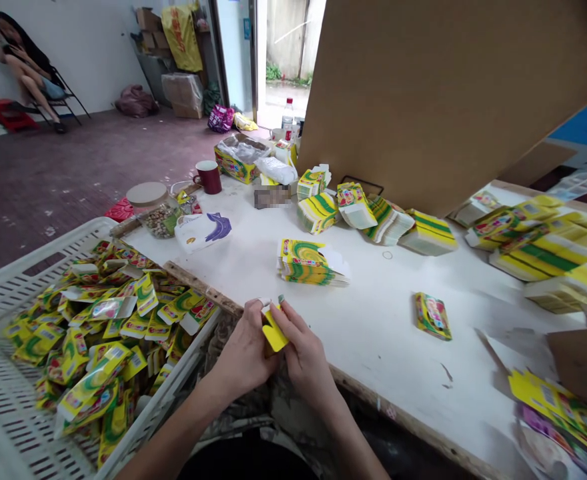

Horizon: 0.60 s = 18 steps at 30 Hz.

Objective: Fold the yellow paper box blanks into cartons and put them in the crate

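Note:
Between both hands, at the table's front edge, is a small yellow carton [275, 337] with a flap sticking out toward me. My left hand [247, 347] is closed on its left side. On its right side my right hand [301, 343] grips it with thumb and fingers. Most of the carton is hidden by the fingers. Just beyond the hands lies a stack of flat yellow-green cartons [306, 261]. To the left, a white plastic basket [38, 257] holds a heap of folded small cartons [98, 333]. One filled-out carton [432, 315] lies alone on the right.
More carton stacks [386, 220] line the back of the white table [373, 320], before a large cardboard sheet [423, 100]. A maroon mug [208, 177], a jar [156, 213] and a display box [241, 159] stand back left. An open cardboard box [573, 353] is at right. A person sits far left.

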Each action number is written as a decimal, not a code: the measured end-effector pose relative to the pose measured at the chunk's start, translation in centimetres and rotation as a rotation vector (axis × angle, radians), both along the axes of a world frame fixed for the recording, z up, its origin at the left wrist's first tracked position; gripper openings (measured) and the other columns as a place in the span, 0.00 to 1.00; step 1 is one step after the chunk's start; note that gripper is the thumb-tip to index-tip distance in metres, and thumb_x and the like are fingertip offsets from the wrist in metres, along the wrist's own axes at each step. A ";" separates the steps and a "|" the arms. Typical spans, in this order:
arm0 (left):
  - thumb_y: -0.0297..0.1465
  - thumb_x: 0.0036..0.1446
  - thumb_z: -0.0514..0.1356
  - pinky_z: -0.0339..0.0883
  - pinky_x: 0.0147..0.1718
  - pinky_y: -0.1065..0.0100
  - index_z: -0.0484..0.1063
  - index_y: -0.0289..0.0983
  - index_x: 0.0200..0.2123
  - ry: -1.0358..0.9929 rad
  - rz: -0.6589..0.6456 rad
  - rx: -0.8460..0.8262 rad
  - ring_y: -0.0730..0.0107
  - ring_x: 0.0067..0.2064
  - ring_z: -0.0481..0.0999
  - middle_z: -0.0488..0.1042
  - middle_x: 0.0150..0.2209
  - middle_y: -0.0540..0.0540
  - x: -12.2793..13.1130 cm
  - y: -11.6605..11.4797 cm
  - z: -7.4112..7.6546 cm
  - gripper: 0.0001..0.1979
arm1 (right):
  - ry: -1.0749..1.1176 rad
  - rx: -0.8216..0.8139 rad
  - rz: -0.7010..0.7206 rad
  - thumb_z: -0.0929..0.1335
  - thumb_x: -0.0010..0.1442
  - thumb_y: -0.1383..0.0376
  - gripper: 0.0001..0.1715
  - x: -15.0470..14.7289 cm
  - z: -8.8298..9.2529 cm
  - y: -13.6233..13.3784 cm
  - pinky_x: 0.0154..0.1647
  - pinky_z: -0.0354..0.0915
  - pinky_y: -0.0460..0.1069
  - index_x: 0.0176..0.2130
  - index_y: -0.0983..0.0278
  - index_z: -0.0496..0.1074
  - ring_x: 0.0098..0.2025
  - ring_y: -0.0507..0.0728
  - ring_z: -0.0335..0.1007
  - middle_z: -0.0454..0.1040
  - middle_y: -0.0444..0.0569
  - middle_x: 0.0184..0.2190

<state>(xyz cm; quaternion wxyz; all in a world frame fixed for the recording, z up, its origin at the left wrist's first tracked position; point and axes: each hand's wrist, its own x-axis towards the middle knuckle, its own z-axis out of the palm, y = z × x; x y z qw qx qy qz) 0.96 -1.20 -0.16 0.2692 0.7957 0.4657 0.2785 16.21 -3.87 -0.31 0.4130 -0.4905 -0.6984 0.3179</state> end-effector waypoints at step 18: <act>0.35 0.46 0.67 0.66 0.51 0.53 0.63 0.38 0.52 -0.161 0.128 -0.101 0.50 0.50 0.74 0.74 0.49 0.38 -2.0 0.1 2.1 0.30 | 0.104 -0.120 0.035 0.66 0.62 0.64 0.35 1.1 1.3 1.4 0.58 0.63 0.58 0.65 0.61 0.52 0.60 0.60 0.63 0.63 0.59 0.60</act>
